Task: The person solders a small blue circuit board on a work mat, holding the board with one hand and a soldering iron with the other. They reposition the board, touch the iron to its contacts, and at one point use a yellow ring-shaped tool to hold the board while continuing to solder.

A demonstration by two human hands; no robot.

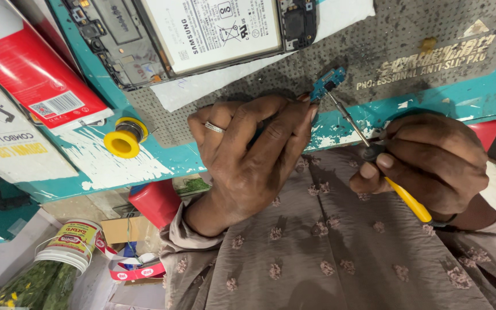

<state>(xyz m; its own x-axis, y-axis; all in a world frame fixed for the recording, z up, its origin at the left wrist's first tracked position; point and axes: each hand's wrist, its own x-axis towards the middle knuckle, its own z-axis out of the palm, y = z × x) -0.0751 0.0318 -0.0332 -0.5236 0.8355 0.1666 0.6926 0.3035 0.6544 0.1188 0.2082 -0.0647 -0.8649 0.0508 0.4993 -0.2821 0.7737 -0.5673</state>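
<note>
My left hand [254, 155], a ring on one finger, rests on the edge of the teal workbench [477, 100] with its fingertips pressing a small blue circuit board [328, 81] onto the grey perforated mat [409, 40]. My right hand [431, 163] grips a thin screwdriver [374, 150] with a yellow and black handle. Its metal tip touches the blue board. An opened phone [202, 34] with its white battery showing lies on the mat beyond my left hand.
A yellow suction cup [123, 139] sits on the bench at left beside a red and white box [27, 74]. Below the bench are a red stool [156, 201], a plastic jar [76, 241] and rolls of tape [136, 268].
</note>
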